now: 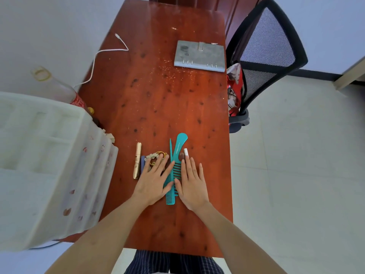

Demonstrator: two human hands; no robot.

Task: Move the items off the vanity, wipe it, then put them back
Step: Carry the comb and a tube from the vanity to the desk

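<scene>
The reddish-brown wooden worktop has dark knots in its grain and a scatter of pale specks and scratches on the stretch far ahead of the hands. A small row of grooming things lies under and just ahead of the fingers. Between the two hands lie two teal plastic combs: a wide-toothed comb with a curved handle and, touching its left side, a fine-toothed tail comb whose thin point reaches forward. Ahead of the left hand's fingertips sits a heap of hair ties, pale beaded and yellow elastic, with a slim blue stick and a gold cylindrical tube side by side further to the left. Just ahead of the right hand's fingertips lies a small white and brown tube, beside the wide comb's handle.

The left hand lies flat, palm down, fingers straight and slightly spread, the fingertips over the hair ties and the thumb side touching the fine comb. The right hand is likewise flat and spread on the worktop, its thumb against the combs' teeth and its index fingertip touching the small tube. Neither grips anything.

Well ahead of the right hand lies a silver flat rectangular case; well ahead of the left trails a white cable.
</scene>
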